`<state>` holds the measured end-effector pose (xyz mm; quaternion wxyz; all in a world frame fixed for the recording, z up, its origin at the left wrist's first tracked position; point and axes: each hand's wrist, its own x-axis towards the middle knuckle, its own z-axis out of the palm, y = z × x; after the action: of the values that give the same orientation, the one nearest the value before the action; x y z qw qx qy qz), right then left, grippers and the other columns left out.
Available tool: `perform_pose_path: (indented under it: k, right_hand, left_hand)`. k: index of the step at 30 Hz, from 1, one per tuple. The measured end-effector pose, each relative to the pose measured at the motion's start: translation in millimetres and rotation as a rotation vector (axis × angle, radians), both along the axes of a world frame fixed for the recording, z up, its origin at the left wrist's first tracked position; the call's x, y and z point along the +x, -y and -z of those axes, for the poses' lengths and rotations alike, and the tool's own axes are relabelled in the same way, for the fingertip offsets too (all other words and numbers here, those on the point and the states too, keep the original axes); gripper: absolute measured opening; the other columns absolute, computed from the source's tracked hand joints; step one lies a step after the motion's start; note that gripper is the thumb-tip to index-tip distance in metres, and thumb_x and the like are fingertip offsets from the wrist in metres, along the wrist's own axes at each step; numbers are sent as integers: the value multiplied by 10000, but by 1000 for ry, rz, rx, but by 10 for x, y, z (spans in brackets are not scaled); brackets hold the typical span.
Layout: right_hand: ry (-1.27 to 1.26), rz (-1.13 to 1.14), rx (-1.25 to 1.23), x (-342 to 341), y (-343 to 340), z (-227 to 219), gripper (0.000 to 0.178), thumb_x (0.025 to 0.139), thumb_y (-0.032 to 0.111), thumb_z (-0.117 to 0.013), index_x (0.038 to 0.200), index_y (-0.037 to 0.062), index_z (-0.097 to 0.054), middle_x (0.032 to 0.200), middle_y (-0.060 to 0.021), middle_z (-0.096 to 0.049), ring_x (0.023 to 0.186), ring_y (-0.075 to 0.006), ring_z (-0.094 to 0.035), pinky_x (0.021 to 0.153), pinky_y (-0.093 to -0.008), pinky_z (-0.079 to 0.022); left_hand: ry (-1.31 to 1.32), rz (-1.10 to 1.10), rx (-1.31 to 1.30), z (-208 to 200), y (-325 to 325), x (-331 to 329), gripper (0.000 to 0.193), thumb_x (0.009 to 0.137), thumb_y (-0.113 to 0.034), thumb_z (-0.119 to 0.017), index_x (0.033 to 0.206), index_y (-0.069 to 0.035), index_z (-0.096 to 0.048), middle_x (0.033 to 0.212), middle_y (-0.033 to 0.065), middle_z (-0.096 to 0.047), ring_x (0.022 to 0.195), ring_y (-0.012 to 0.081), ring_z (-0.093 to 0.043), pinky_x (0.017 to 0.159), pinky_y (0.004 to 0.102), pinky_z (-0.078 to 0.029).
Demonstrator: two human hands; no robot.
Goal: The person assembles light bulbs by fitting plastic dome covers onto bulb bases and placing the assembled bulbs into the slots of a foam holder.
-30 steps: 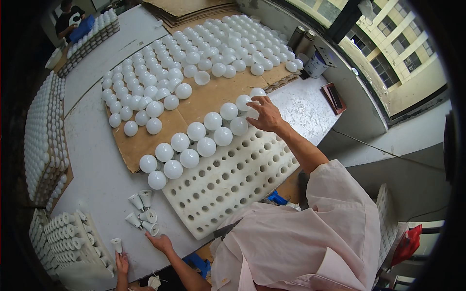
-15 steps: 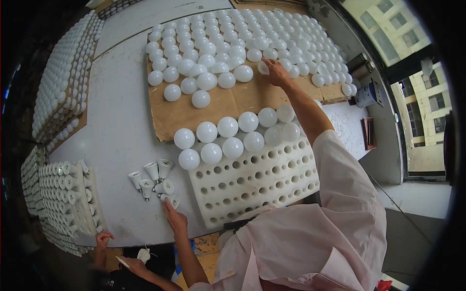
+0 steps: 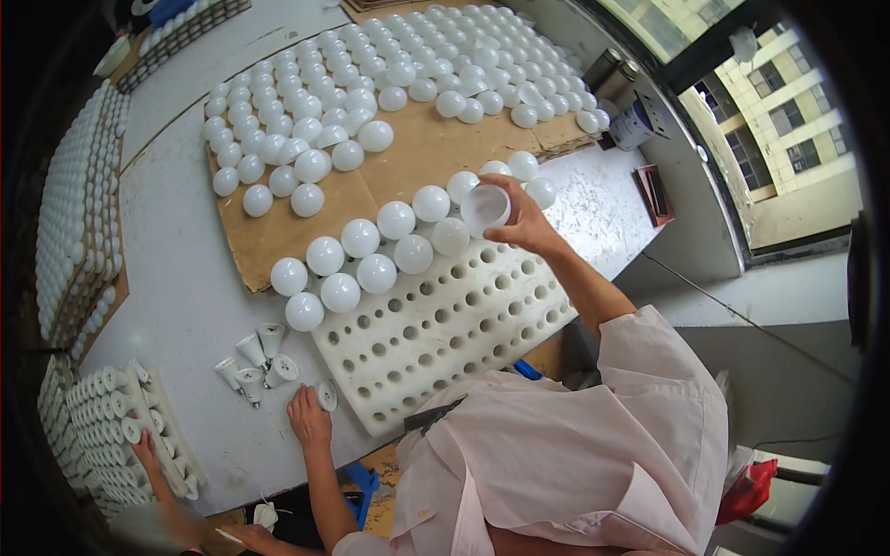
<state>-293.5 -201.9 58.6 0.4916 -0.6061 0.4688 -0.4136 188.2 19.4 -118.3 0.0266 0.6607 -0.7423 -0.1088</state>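
Note:
My right hand (image 3: 517, 221) grips a white bulb cover (image 3: 486, 209), a round dome whose open rim shows, above the far right part of a white foam block (image 3: 436, 338) with rows of holes. Along the block's far side stand two rows of white domes (image 3: 396, 220). My left hand (image 3: 310, 419) rests low over the table at the block's near left corner. Its fingers close on a white bulb base (image 3: 326, 396), partly hidden by them. Several more bulb bases (image 3: 250, 349) with metal screw ends lie loose just beyond it.
Many white domes cover a brown cardboard sheet (image 3: 380, 176) at the back. Stacked trays of domes (image 3: 79, 213) stand far left. At lower left, a co-worker's hand (image 3: 146, 451) touches a rack of bulb bases (image 3: 107, 417). A bucket (image 3: 632, 125) stands by the window.
My right hand has come back from the cardboard with a dome. My left hand has drawn one base away from the loose group. The co-worker's hand has moved to the rack. The view has shifted.

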Motion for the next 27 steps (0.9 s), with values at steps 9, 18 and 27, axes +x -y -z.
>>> perform_pose_path:
  k: [9, 18, 27]
  right_hand:
    - [927, -238, 534, 518, -1027, 305, 868, 781, 267, -744, 1464, 113, -232, 1131, -110, -513, 919, -218, -599, 666, -302, -579]
    - [727, -312, 640, 1037, -1139, 428, 727, 779, 284, -742, 1367, 126, -344, 1058, -105, -571, 859, -190, -602, 643, -270, -547]
    - [421, -422, 562, 1191, -1295, 356, 794, 703, 170, -772, 1375, 133, -350, 1100, -61, -552, 899, -164, -590, 698, -305, -539]
  left_hand:
    - [-496, -645, -39, -400, -98, -620, 487, 700, -3, -725, 1144, 21, -527, 1130, 217, -618, 1005, 351, -620, 892, 428, -479]
    - [-716, -562, -101, -455, -307, -521, 510, 742, -88, -719, 1204, 37, -543, 1113, 215, -650, 1005, 347, -645, 880, 383, -494]
    - [-640, -693, 221, -732, -340, -755, 495, 657, -18, -650, 1136, 50, -542, 1039, 227, -654, 907, 327, -649, 808, 381, -509]
